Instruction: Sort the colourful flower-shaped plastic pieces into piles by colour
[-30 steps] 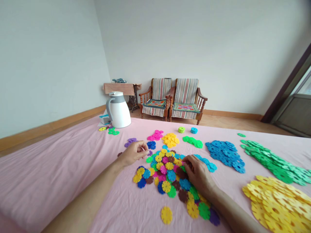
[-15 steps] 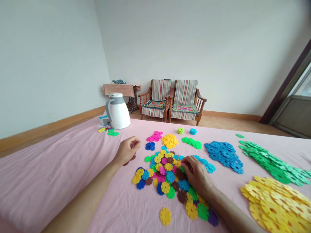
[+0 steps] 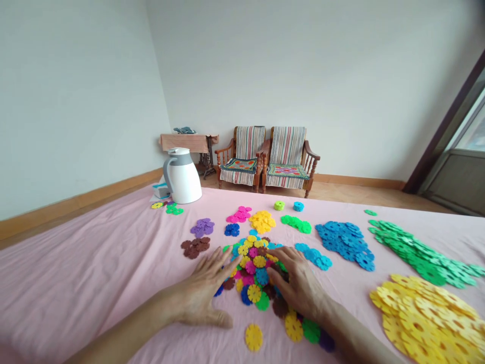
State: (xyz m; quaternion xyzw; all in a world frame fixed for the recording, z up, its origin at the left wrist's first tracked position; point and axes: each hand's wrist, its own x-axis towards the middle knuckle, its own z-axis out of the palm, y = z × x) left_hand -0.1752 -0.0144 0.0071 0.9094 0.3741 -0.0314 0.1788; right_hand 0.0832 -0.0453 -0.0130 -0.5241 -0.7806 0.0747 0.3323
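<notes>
A mixed pile of notched plastic discs (image 3: 261, 276) lies in front of me in yellow, pink, blue, green and brown. My left hand (image 3: 206, 290) is at the pile's left edge, fingers spread and thumb apart, covering some discs. On the pile's right side rests my right hand (image 3: 297, 278), thumb away from its bent fingers; nothing shows in its grasp, though the space under the palm is hidden. One yellow disc (image 3: 253, 337) lies apart at the near side. Small heaps of brown discs (image 3: 195, 247) and purple discs (image 3: 202, 227) sit beyond my left hand.
Sorted heaps of yellow (image 3: 428, 318), green (image 3: 420, 250) and blue discs (image 3: 345, 242) lie on the right of the pink cloth (image 3: 94, 283). Smaller pink (image 3: 238, 215) and orange-yellow heaps (image 3: 262, 221) are farther back. A white jug (image 3: 184, 179) stands at the far left.
My left hand has come from above the brown heap to the pile's left edge, and its closed fingers have spread. My right hand has shifted slightly left over the pile. The purple heap is uncovered.
</notes>
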